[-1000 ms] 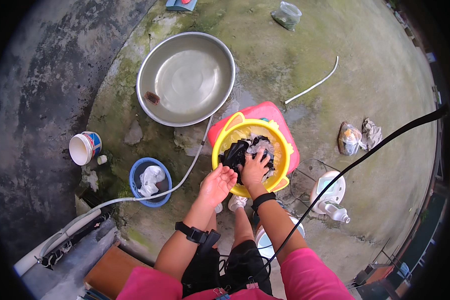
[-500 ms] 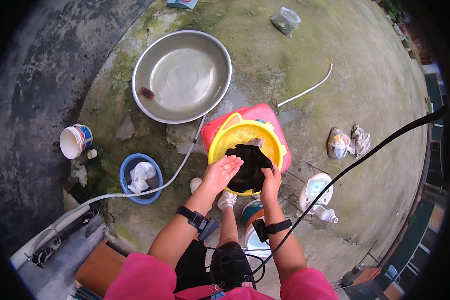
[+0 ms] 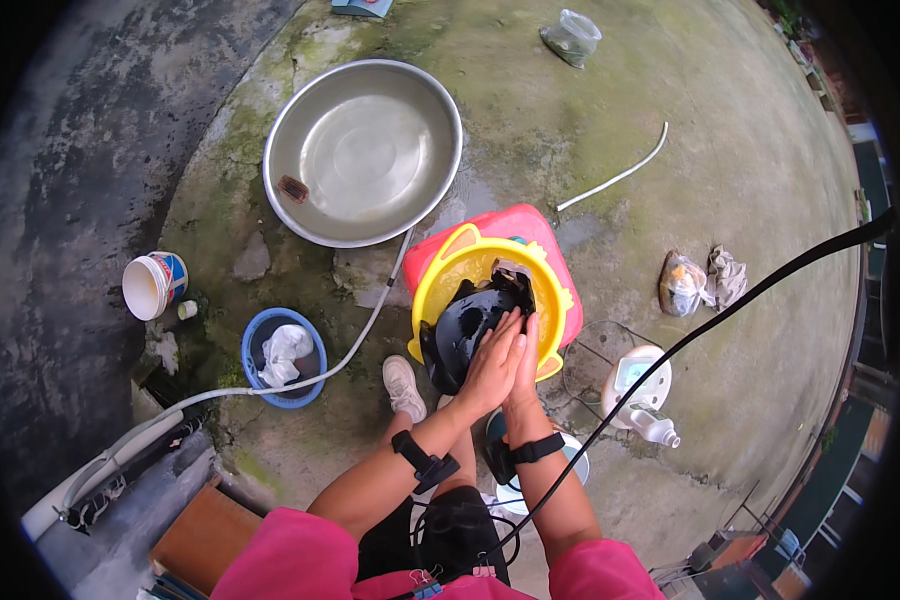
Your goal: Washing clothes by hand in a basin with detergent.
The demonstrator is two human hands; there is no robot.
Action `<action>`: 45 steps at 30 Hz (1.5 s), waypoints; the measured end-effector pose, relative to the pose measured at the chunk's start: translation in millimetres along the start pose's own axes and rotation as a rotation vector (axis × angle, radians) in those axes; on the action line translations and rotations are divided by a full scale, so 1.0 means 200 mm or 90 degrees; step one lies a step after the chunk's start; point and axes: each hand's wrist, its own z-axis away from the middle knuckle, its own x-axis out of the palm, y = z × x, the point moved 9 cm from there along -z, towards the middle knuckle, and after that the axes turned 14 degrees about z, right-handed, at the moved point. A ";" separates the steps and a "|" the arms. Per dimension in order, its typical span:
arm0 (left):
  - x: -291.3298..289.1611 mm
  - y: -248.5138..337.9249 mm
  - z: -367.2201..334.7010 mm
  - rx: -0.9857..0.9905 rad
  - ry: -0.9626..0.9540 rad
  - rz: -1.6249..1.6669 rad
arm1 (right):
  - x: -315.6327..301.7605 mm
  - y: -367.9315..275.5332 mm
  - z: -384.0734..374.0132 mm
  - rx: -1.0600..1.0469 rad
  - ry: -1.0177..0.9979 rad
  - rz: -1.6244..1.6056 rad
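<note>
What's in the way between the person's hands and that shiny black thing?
Nothing that I can see. The left hand and right hand are together right at the edge of the shiny black thing, over the yellow basin.

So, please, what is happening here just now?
A person holds the left hand and right hand together, palms facing, at the edge of a glossy, wet-looking black sheet. Whether the hands grip it is hidden. It is over a round yellow plastic basin, which sits on a red plastic base with rounded corners.
</note>
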 end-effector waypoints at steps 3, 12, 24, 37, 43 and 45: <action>0.02 0.03 0.00 -0.015 -0.037 -0.094 | 0.02 -0.02 0.03 0.005 -0.026 -0.031; 0.03 -0.06 -0.04 -0.067 -0.110 -0.066 | 0.01 0.05 0.03 0.017 -0.025 -0.005; -0.24 0.03 0.08 -0.053 0.112 0.368 | -0.10 -0.15 -0.04 -0.058 0.108 0.099; -0.09 -0.12 -0.06 -0.140 0.093 0.367 | -0.13 -0.15 -0.05 -0.117 0.137 0.235; -0.13 -0.08 -0.09 -0.011 0.078 0.152 | 0.00 -0.03 0.02 -0.062 -0.016 0.217; -0.10 -0.04 -0.06 -0.048 0.083 0.134 | 0.09 -0.17 0.06 -0.126 -0.012 0.266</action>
